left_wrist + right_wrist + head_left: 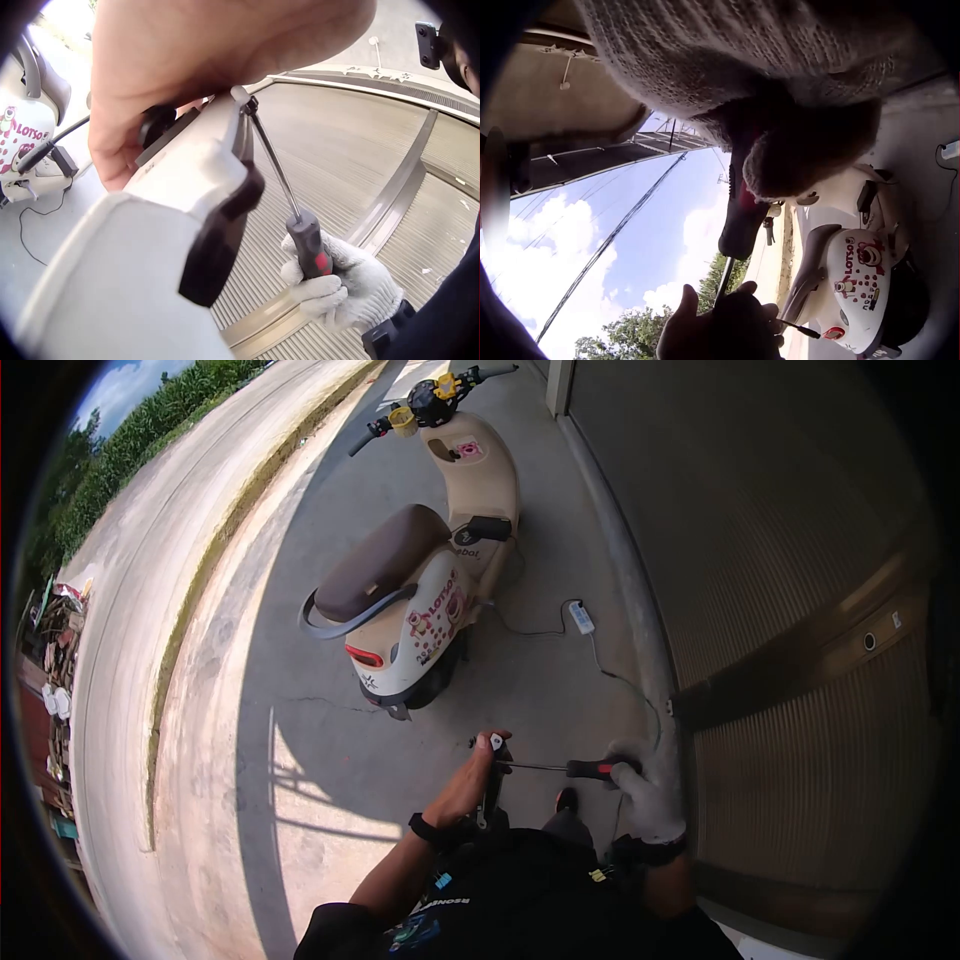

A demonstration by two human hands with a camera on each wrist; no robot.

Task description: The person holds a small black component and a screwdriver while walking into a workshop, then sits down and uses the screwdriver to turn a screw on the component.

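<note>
My bare left hand (463, 788) grips a white and black part (191, 176), whose kind I cannot tell. A thin dark rod (799, 328) sticks out past the fingers. In the left wrist view the part's white body fills the foreground, and a black piece hangs from its side. My right hand (650, 807), in a pale knitted glove, holds a screwdriver (307, 244) by its black and red handle. The shaft runs across to the left hand, its tip right at a small fastener (250, 105) beside the part's white rounded end. The left palm hides some of the part.
A cream and brown scooter (420, 610) with cartoon stickers stands ahead on the concrete. A cable leads from it to a white charger box (580, 617) on the floor. A ribbed shutter door (780, 590) rises on the right. A sunlit road (130, 620) runs along the left.
</note>
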